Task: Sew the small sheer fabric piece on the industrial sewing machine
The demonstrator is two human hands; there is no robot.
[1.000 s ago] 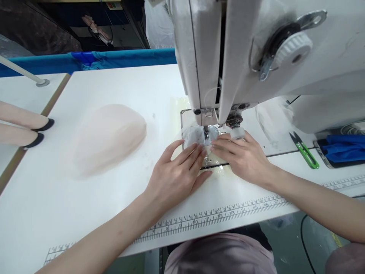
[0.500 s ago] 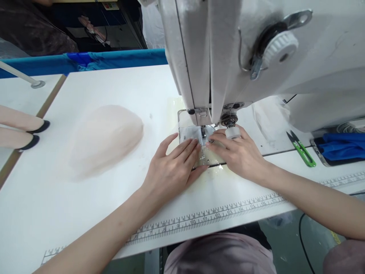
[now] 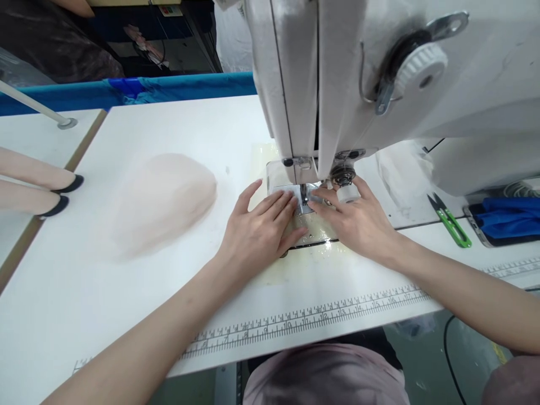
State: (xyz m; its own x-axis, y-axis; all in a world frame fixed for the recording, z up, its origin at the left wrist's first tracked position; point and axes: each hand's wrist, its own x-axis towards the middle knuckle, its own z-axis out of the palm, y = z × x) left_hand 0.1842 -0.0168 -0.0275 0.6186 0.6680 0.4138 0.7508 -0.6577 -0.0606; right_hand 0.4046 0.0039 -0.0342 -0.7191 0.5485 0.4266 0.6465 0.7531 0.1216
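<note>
A white sewing machine (image 3: 379, 84) stands over the table, its presser foot (image 3: 304, 198) down on a small sheer, nearly clear piece of fabric (image 3: 282, 194). My left hand (image 3: 257, 233) lies flat on that fabric left of the foot, fingers stretched out and pressing. My right hand (image 3: 358, 222) rests on the right side of the foot, fingers extended onto the same piece by the needle plate (image 3: 314, 233). A small white cap-like part (image 3: 348, 193) of the machine sits above my right knuckles.
A pile of pale pink sheer fabric (image 3: 162, 199) lies left on the white table (image 3: 169, 140). Green thread snips (image 3: 451, 225) and a blue cloth (image 3: 508, 219) lie right of the machine. A printed ruler (image 3: 295, 323) runs along the front edge. Pink pieces with black tips (image 3: 40, 188) lie far left.
Both hands have slid away from me toward the presser foot with the sheer piece, which has fed further under the foot.
</note>
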